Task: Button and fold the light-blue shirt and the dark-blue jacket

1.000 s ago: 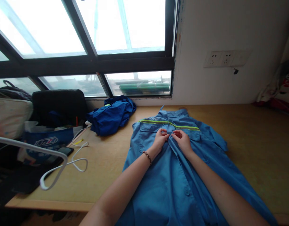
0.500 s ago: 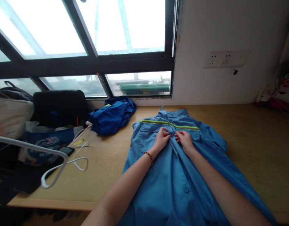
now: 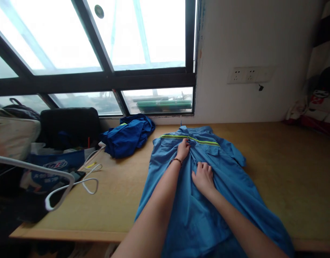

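Note:
A light blue work shirt with a yellow-green reflective stripe across the chest lies flat on the wooden table, collar toward the window. My left hand, with a bead bracelet at the wrist, pinches the front placket just under the stripe. My right hand lies lower on the placket, fingers curled on the cloth.
A crumpled darker blue garment lies near the window. White plastic hangers and a phone sit at the table's left edge, beside bags and a black case. Wall sockets are on the right wall.
My right hand has slid down the placket toward me while my left hand moved slightly up toward the stripe. The camera tilted a little.

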The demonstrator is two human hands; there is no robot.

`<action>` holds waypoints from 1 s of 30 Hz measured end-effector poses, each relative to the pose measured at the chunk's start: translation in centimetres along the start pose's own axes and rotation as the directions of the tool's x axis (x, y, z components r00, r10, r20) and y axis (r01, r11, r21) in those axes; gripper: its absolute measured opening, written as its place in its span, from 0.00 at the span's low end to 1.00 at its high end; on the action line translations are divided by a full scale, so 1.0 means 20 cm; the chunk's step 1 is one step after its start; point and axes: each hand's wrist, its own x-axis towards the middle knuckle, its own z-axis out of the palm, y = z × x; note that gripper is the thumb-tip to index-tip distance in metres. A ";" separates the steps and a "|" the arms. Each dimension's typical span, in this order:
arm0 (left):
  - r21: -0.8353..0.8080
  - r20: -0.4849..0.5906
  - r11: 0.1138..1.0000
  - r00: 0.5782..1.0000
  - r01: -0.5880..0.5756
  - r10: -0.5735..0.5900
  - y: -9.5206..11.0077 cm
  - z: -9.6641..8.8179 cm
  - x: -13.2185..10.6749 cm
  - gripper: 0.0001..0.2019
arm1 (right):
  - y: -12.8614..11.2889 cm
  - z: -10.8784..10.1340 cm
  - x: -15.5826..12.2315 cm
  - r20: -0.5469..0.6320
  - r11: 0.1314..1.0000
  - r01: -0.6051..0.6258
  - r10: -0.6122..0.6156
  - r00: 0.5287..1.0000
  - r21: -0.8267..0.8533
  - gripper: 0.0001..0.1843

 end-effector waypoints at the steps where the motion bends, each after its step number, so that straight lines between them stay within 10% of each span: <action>1: 0.003 -0.033 1.000 0.999 0.023 -0.023 0.02 0.03 -0.01 0.16 | 0.02 0.02 0.02 -0.012 0.999 0.015 -0.015 1.000 0.036 0.16; 7: 0.149 -0.084 0.988 0.995 -0.042 0.055 0.05 0.14 -0.28 0.25 | 0.17 0.08 0.22 0.030 0.972 0.068 -0.076 0.997 0.226 0.13; 11: 0.192 -0.017 0.931 0.948 -0.310 0.319 0.05 0.06 -0.48 0.22 | 0.21 0.12 0.28 -0.031 0.913 0.039 -0.029 0.999 0.407 0.08; 17: 0.381 0.218 0.828 0.911 -0.411 0.352 0.08 -0.08 -0.57 0.08 | 0.27 0.13 0.29 -0.023 0.805 0.080 -0.082 0.996 0.587 0.08; 27: 0.268 0.368 0.886 0.890 -0.378 0.268 0.03 -0.14 -0.51 0.04 | 0.21 -0.04 0.24 0.370 0.120 -0.371 0.030 0.928 0.921 0.14; 30: 0.249 0.341 0.891 0.895 -0.380 0.287 0.04 -0.15 -0.51 0.03 | 0.18 -0.07 0.22 0.437 0.035 -0.437 0.005 0.900 0.899 0.14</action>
